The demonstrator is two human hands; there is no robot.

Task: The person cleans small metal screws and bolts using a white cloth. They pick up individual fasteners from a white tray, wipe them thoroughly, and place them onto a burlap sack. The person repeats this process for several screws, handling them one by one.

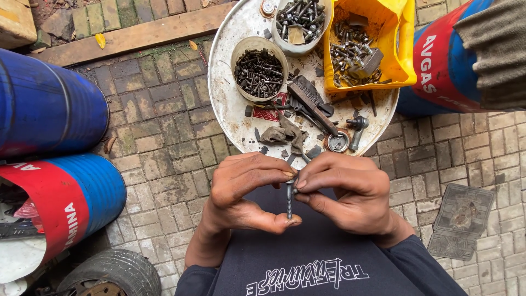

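A long grey threaded bolt (289, 200) stands upright between my two hands, just above my dark lap. My left hand (241, 189) pinches its head with the fingertips, and the thumb props the lower tip. My right hand (345, 192) closes its fingertips on the upper shank, where a small nut seems to sit; I cannot tell for sure. Both hands hover at the near rim of a round metal tray (222, 93).
On the tray stand a beige bowl of dark screws (258, 71), a white bowl of bolts (298, 22), a yellow bin of hardware (364, 46), a brush (309, 98) and rags. Blue and red drums (49, 159) lie left, another at the right (449, 55). A tyre (112, 274) sits at lower left.
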